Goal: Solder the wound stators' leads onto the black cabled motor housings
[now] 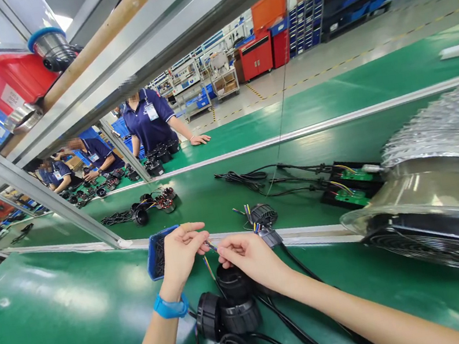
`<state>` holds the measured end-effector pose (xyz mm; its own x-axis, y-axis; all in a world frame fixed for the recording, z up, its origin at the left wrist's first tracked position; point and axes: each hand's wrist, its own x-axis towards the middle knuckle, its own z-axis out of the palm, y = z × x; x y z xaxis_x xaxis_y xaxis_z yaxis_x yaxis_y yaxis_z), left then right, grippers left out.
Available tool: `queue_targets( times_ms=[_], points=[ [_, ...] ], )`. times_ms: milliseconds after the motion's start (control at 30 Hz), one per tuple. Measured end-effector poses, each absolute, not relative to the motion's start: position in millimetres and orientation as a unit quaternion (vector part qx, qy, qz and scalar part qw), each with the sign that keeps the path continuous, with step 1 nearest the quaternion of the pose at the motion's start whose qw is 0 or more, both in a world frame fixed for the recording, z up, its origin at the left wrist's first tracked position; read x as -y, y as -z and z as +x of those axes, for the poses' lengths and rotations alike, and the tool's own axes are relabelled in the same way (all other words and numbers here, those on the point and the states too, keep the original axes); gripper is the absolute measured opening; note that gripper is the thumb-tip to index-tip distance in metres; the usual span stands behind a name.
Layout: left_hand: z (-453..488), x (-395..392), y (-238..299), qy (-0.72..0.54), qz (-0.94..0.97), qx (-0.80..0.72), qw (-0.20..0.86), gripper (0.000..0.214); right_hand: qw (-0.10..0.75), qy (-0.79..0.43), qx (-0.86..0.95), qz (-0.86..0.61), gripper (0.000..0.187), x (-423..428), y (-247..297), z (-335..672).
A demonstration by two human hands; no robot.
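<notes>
My left hand (181, 253) and my right hand (247, 254) meet above the green bench, each pinching thin coloured wires (209, 247) between thumb and fingers. The wires run down to a black round motor part (232, 282) just under my right hand. More black round motor parts (218, 317) with black cables lie below, between my forearms. A blue band sits on my left wrist. A small blue tray (155, 255) stands right behind my left hand.
On the green conveyor belt (216, 197) lie a small motor with coloured leads (262, 214), black cable bundles, green circuit boards (349, 187) and more motors (159, 201). A silver duct hood (437, 202) fills the right. Other people in blue shirts work across the belt.
</notes>
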<state>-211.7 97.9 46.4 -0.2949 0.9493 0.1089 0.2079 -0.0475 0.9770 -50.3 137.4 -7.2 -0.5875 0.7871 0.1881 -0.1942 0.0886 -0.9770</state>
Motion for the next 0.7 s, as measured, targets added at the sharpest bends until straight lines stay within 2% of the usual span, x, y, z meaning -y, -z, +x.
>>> queue_targets(
  times_ms=[367,700],
  points=[
    [-207.9,-99.1,-44.6,-0.551,0.478,-0.589,0.348,0.037,0.373,-0.635,0.631,-0.244,0.037,-139.6,9.4,-49.8],
    [-208.2,-98.4,-42.5,-0.546,0.483,-0.585,0.354,0.046,0.355,-0.635,0.627,-0.278,0.057,-140.0,5.6,-49.0]
  ],
)
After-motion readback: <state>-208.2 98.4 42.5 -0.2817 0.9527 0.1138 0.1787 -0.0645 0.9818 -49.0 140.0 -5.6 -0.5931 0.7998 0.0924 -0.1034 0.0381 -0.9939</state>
